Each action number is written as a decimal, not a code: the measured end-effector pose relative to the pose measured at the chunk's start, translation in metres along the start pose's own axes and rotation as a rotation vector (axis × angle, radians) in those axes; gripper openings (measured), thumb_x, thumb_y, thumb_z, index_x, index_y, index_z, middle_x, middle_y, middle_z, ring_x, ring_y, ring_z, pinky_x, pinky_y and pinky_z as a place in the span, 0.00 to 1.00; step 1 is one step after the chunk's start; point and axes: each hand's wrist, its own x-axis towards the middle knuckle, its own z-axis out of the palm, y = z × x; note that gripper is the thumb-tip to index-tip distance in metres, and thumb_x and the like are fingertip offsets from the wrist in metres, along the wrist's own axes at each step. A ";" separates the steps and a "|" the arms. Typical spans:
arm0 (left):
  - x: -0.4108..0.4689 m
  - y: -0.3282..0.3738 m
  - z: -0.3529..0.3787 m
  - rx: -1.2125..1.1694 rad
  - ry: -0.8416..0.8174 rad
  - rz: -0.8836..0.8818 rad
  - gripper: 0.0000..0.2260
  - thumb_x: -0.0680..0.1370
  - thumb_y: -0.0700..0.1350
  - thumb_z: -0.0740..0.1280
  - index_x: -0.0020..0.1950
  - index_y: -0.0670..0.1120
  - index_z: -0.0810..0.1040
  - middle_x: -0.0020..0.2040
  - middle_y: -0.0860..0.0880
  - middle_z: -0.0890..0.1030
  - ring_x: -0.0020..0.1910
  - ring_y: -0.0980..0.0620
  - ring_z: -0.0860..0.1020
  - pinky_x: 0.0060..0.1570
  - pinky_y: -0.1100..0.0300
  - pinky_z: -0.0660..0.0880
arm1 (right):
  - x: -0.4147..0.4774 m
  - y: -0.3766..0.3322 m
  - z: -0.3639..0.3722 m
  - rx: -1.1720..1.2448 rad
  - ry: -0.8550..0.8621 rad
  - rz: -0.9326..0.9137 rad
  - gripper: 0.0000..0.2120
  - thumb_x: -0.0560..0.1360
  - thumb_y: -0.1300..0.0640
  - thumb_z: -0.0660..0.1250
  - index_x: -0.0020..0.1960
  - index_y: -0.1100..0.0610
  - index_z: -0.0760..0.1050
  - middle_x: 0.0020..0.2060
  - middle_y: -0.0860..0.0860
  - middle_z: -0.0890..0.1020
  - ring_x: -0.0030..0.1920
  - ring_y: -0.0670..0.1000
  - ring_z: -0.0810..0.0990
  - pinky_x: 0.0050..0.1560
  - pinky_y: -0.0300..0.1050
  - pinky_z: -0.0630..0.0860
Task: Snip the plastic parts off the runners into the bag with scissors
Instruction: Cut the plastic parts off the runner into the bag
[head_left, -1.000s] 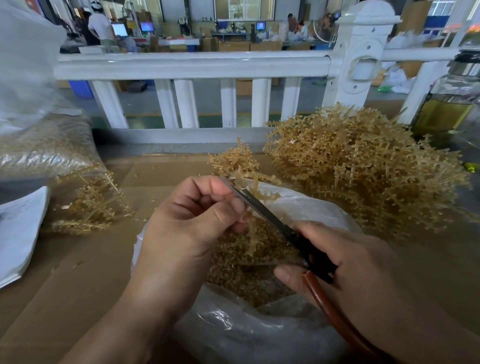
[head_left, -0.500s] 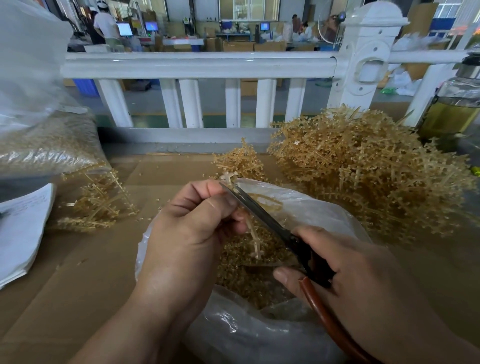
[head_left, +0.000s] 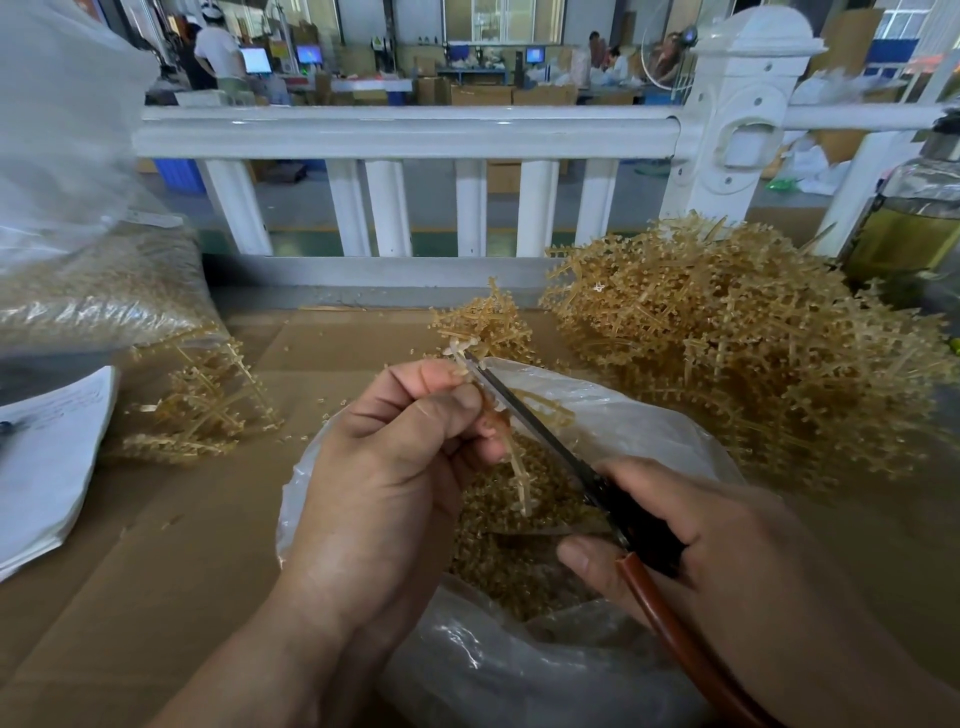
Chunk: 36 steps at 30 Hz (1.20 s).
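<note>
- left hand (head_left: 384, 467) pinches a tan plastic runner (head_left: 517, 467) between thumb and fingers, holding it upright over the open clear bag (head_left: 613, 415).
- right hand (head_left: 727, 561) grips the scissors (head_left: 540, 428) by the handles; the blades, nearly closed, meet the runner's top end.
- cut parts (head_left: 498, 566) fill the bag, which lies on cardboard (head_left: 182, 545).
- a heap of uncut runners (head_left: 753, 353) sits just behind the bag, to the right.
</note>
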 end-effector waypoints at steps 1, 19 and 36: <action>0.000 0.000 0.000 -0.010 -0.002 0.000 0.04 0.71 0.36 0.67 0.41 0.45 0.76 0.35 0.44 0.75 0.32 0.51 0.75 0.34 0.62 0.77 | 0.000 0.000 0.000 0.009 0.001 0.000 0.26 0.63 0.25 0.59 0.51 0.39 0.78 0.39 0.36 0.79 0.39 0.38 0.79 0.41 0.32 0.73; 0.001 -0.003 -0.003 -0.038 -0.034 -0.011 0.05 0.71 0.36 0.67 0.44 0.44 0.75 0.36 0.44 0.75 0.32 0.50 0.76 0.36 0.61 0.77 | 0.000 0.001 0.001 -0.032 0.033 -0.001 0.27 0.65 0.24 0.56 0.53 0.40 0.75 0.35 0.38 0.80 0.34 0.39 0.79 0.33 0.38 0.75; 0.000 -0.003 -0.009 0.195 0.025 0.051 0.05 0.76 0.45 0.68 0.41 0.48 0.80 0.39 0.38 0.81 0.38 0.45 0.79 0.38 0.58 0.79 | 0.001 0.003 0.005 -0.263 0.118 -0.059 0.26 0.69 0.26 0.52 0.46 0.43 0.77 0.28 0.39 0.76 0.28 0.39 0.75 0.25 0.40 0.74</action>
